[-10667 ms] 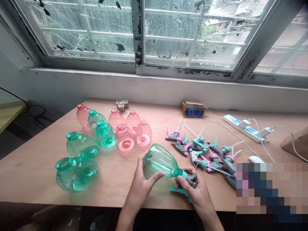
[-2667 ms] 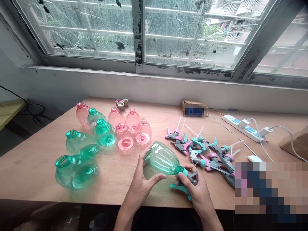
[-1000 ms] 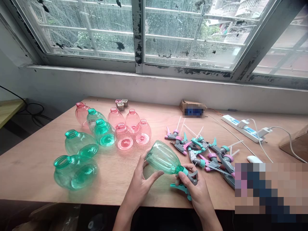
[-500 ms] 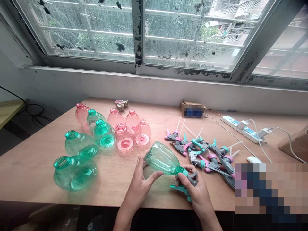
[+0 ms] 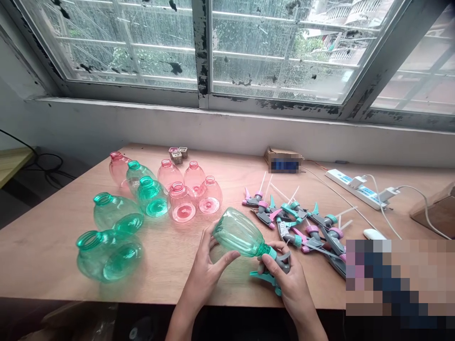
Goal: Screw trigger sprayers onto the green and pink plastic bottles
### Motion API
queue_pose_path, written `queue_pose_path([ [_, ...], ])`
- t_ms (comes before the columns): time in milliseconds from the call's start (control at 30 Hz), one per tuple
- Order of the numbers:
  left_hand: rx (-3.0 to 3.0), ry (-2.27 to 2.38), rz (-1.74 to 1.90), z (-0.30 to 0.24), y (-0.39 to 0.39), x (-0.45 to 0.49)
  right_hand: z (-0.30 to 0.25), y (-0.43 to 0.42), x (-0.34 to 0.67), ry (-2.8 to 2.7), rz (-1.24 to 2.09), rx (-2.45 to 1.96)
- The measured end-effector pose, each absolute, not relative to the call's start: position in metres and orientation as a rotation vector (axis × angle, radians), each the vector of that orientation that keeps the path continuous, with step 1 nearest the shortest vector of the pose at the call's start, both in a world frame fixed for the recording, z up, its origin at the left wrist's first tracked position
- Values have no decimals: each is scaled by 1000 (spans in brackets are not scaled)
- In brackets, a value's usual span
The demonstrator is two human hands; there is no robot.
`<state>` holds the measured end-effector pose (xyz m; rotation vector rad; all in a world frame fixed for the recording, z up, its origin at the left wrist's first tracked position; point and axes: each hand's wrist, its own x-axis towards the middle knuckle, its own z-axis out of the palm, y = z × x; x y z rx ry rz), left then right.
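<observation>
Above the table's front part I hold a clear green bottle (image 5: 238,232), tilted with its base up to the left and its neck down to the right. My left hand (image 5: 213,274) supports the base end, thumb along the near side and fingers partly hidden behind. At the neck, my right hand (image 5: 289,279) is closed around a grey and teal trigger spray head (image 5: 283,263), whose teal collar meets the bottle's mouth. Its teal trigger (image 5: 263,276) sticks out below my fingers. Just beyond my right hand lies a pile of spray heads (image 5: 295,220) in grey, pink and teal.
Green bottles (image 5: 110,255) stand or lean on the left of the wooden table (image 5: 170,279), with pink bottles (image 5: 182,201) behind. Along the back are small cubes (image 5: 177,155), a cardboard box (image 5: 284,161) and a power strip (image 5: 359,189) with cables. A pixelated patch covers the lower right.
The view has shifted very slightly. Both hands keep the same hold on the bottle and spray head, with no clear movement between them.
</observation>
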<state>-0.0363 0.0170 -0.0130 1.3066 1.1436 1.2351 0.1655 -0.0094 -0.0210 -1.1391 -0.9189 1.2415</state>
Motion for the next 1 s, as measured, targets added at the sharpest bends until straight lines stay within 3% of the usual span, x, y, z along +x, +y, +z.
queue_pose_path([
  [1000,1368,1213,1235,-10,15,-36,-27,-6,171,-935,1287,-1087],
])
